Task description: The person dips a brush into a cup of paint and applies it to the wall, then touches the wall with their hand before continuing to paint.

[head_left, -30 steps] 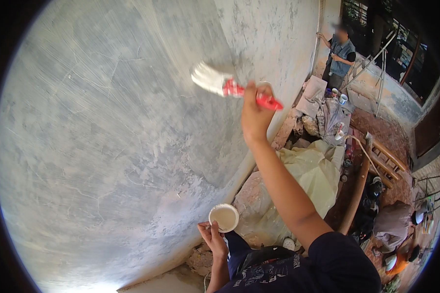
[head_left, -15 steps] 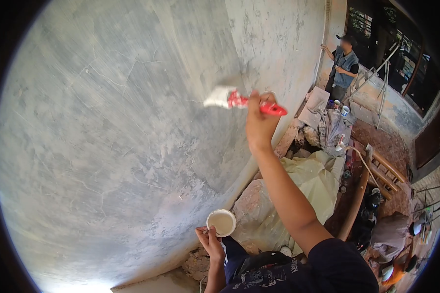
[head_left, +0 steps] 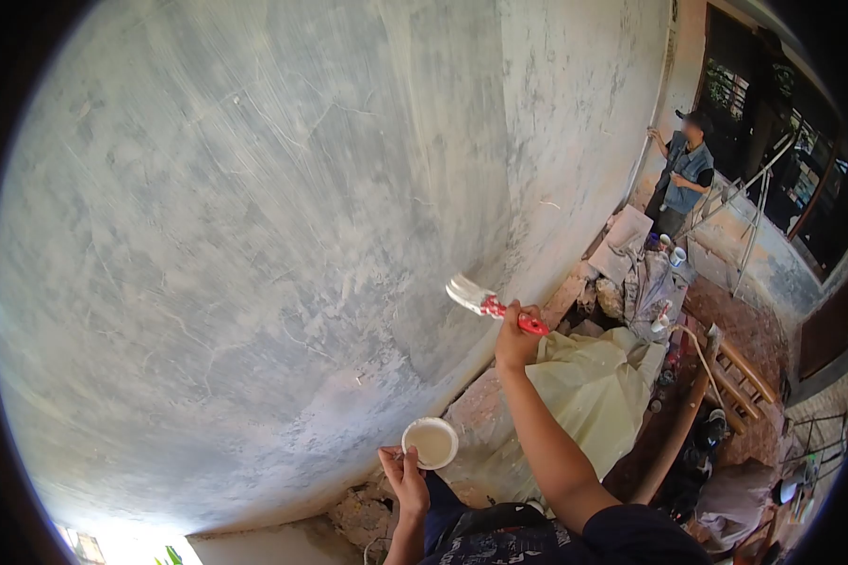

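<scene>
Closed around the red handle of a paintbrush (head_left: pixel 496 306) is my right hand (head_left: pixel 518 335). Its bristles, coated in whitish paint, bend against the grey, streaked wall (head_left: pixel 283 264). Lower down, my left hand (head_left: pixel 406 480) pinches the rim of a small white cup (head_left: pixel 431 443) that holds pale, cream-coloured paint. Thin cracks and brush streaks run across the wall, with a lighter vertical band right of centre.
A person (head_left: pixel 685 174) in a vest stands by the far wall corner, near a metal stepladder (head_left: pixel 758 202). Along the wall base lie rubble and a pale yellow plastic sheet (head_left: pixel 594 386). A wooden ladder (head_left: pixel 730 377) rests on the right.
My right hand has brought the paintbrush down along the wall, and the bristles now bend. My left hand still holds the cup at about the same height. The view has shifted slightly.
</scene>
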`<state>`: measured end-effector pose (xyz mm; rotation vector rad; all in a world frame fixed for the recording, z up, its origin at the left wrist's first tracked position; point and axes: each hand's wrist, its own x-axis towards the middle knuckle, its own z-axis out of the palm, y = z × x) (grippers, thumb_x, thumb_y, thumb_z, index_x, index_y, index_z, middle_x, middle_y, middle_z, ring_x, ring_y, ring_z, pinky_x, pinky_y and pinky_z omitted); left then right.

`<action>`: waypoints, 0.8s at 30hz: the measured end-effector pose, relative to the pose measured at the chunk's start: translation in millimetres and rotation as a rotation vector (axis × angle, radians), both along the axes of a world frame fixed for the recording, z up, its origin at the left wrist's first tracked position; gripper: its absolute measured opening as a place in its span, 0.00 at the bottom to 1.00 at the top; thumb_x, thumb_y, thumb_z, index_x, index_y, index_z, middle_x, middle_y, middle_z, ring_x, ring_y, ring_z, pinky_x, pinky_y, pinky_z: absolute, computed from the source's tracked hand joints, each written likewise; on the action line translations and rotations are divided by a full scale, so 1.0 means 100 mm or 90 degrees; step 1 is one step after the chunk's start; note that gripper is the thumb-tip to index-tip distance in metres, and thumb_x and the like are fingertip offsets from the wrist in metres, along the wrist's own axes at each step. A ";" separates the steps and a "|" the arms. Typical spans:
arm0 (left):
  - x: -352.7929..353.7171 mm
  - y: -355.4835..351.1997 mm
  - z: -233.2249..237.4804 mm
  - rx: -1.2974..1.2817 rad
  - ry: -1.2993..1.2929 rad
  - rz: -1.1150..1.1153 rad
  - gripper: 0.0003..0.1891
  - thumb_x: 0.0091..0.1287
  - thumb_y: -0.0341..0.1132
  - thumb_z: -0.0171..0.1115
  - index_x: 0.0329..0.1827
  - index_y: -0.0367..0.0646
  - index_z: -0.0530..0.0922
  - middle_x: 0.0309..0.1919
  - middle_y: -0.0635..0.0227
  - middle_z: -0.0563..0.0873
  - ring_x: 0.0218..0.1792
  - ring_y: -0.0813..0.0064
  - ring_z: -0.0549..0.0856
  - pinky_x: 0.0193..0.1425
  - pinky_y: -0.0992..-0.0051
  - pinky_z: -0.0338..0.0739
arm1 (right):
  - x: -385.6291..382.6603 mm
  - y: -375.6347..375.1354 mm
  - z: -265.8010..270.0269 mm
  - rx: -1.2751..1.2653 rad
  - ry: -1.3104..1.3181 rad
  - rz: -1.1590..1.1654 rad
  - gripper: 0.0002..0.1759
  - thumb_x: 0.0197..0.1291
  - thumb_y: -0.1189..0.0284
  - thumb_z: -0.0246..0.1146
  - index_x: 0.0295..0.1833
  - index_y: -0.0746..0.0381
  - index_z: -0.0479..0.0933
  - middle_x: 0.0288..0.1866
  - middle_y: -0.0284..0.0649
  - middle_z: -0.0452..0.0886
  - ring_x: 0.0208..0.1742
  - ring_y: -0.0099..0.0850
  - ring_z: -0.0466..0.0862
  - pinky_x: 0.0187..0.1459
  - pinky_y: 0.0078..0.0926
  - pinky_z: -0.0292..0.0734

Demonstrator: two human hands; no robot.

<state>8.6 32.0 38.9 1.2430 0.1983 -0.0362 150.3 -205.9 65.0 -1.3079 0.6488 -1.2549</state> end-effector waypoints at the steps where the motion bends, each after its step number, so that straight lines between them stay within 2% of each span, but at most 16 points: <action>1: 0.00 0.00 0.00 -0.002 0.006 0.009 0.09 0.71 0.28 0.51 0.39 0.50 0.60 0.23 0.78 0.69 0.19 0.91 0.64 0.19 0.87 0.57 | -0.01 -0.01 0.01 0.001 0.056 -0.013 0.16 0.61 0.72 0.60 0.24 0.63 0.64 0.19 0.30 0.64 0.25 0.20 0.66 0.29 0.25 0.64; 3: 0.01 0.01 0.03 0.014 -0.007 0.007 0.09 0.71 0.28 0.51 0.39 0.50 0.60 0.23 0.78 0.69 0.19 0.91 0.64 0.19 0.86 0.57 | 0.00 -0.04 0.17 0.011 0.063 0.042 0.15 0.62 0.72 0.60 0.25 0.63 0.64 0.21 0.30 0.66 0.26 0.20 0.67 0.30 0.24 0.65; 5: 0.02 0.01 0.05 0.031 -0.016 0.002 0.09 0.71 0.28 0.51 0.39 0.50 0.60 0.24 0.78 0.69 0.19 0.91 0.64 0.19 0.86 0.57 | 0.10 -0.08 0.66 0.047 -0.094 0.106 0.15 0.63 0.71 0.59 0.26 0.61 0.63 0.22 0.29 0.65 0.27 0.20 0.66 0.30 0.24 0.64; 8: 0.03 0.00 0.05 0.044 -0.003 0.000 0.08 0.71 0.29 0.51 0.40 0.50 0.60 0.25 0.77 0.69 0.19 0.91 0.64 0.19 0.86 0.57 | 0.18 -0.10 1.58 0.097 -0.215 0.103 0.16 0.64 0.70 0.59 0.27 0.60 0.62 0.23 0.27 0.64 0.27 0.19 0.63 0.30 0.22 0.61; 10: 0.05 -0.02 0.05 -0.001 -0.007 0.014 0.08 0.71 0.29 0.51 0.40 0.50 0.60 0.25 0.77 0.69 0.19 0.91 0.64 0.20 0.86 0.57 | 0.15 -0.10 1.99 0.116 -0.258 0.105 0.16 0.64 0.69 0.59 0.26 0.60 0.62 0.23 0.27 0.64 0.27 0.18 0.62 0.31 0.21 0.60; 12: 0.06 -0.01 0.07 0.005 -0.009 0.007 0.08 0.71 0.29 0.51 0.40 0.50 0.60 0.25 0.77 0.70 0.19 0.91 0.64 0.20 0.86 0.57 | 0.10 -0.08 2.21 0.176 -0.349 0.178 0.16 0.65 0.69 0.59 0.26 0.60 0.62 0.24 0.28 0.64 0.29 0.17 0.62 0.32 0.20 0.60; 13: 0.05 -0.01 0.08 0.011 -0.009 0.003 0.08 0.71 0.29 0.51 0.40 0.50 0.60 0.24 0.77 0.70 0.19 0.91 0.64 0.19 0.86 0.57 | 0.12 -0.06 2.17 0.174 -0.347 0.179 0.16 0.65 0.69 0.59 0.26 0.60 0.62 0.24 0.28 0.64 0.29 0.17 0.62 0.32 0.20 0.60; 15: 0.04 -0.02 0.10 0.000 -0.006 0.001 0.08 0.71 0.29 0.51 0.40 0.50 0.60 0.24 0.77 0.70 0.19 0.91 0.64 0.19 0.86 0.57 | 0.15 0.02 1.93 0.036 -0.260 0.092 0.16 0.65 0.70 0.59 0.27 0.60 0.62 0.23 0.28 0.64 0.28 0.18 0.63 0.32 0.21 0.61; 21: 0.05 0.02 0.10 -0.013 -0.013 0.002 0.08 0.71 0.28 0.51 0.41 0.50 0.60 0.24 0.78 0.70 0.18 0.92 0.64 0.19 0.86 0.56 | 0.12 0.17 0.38 0.010 -0.097 0.025 0.16 0.64 0.73 0.59 0.25 0.62 0.63 0.22 0.29 0.64 0.26 0.18 0.63 0.29 0.21 0.61; 24: 0.04 0.07 0.06 -0.003 -0.012 0.005 0.08 0.71 0.28 0.51 0.41 0.50 0.60 0.23 0.78 0.70 0.19 0.92 0.64 0.19 0.86 0.56 | 0.03 0.17 0.07 -0.023 -0.032 0.009 0.15 0.63 0.74 0.60 0.26 0.63 0.63 0.21 0.29 0.64 0.25 0.18 0.63 0.27 0.22 0.61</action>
